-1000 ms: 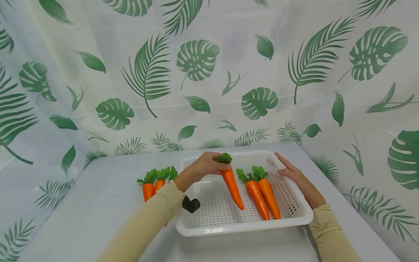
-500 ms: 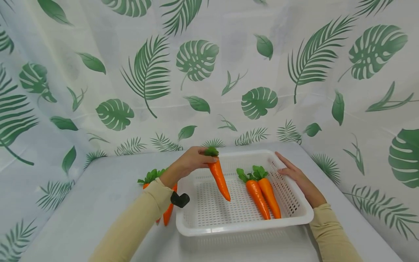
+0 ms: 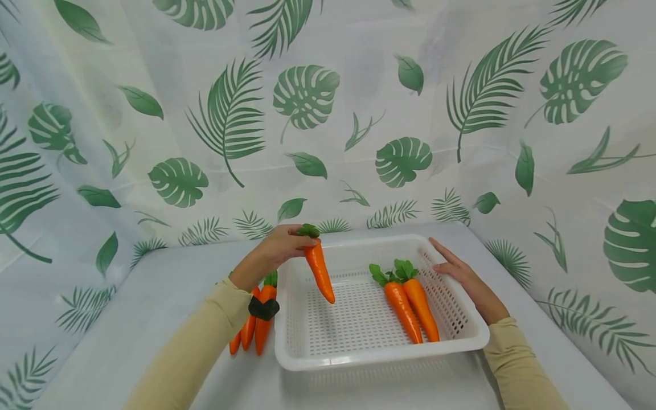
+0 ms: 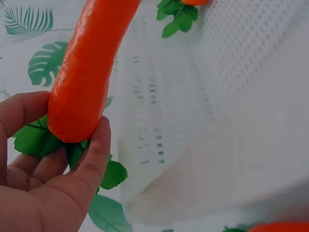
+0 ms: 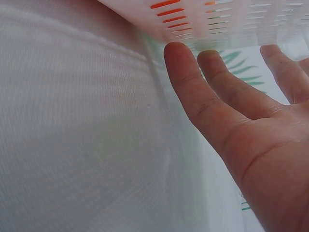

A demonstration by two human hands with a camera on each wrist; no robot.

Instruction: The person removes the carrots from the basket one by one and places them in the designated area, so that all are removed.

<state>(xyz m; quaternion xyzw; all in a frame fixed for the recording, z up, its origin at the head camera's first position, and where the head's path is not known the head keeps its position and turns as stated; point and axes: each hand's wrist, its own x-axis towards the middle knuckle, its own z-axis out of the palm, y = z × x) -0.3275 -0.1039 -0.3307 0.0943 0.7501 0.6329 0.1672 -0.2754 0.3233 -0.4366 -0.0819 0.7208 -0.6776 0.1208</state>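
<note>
In the head view, my left hand [image 3: 279,246] pinches an orange carrot [image 3: 320,272] just below its green leaves, tip hanging down. It is held over the left part of a white perforated basket [image 3: 359,361]. The left wrist view shows the thumb and fingers around the leafy end of this carrot [image 4: 87,72]. My right hand [image 3: 463,280] rests on the basket's right rim. In the right wrist view, fairly straight fingers [image 5: 188,82] touch the outer wall of the basket [image 5: 231,24]. Two carrots [image 3: 403,310] lie side by side in the basket's right half.
On the table [image 3: 154,307] left of the basket lie three visible carrots [image 3: 265,327], partly hidden by my left wrist and a dark strap piece [image 3: 263,308]. A leaf-patterned cloth [image 3: 328,136] hangs behind and at both sides.
My left hand has moved left with the carrot, from the basket's middle toward its left rim. The right hand, the basket and the two carrots in it have stayed put.
</note>
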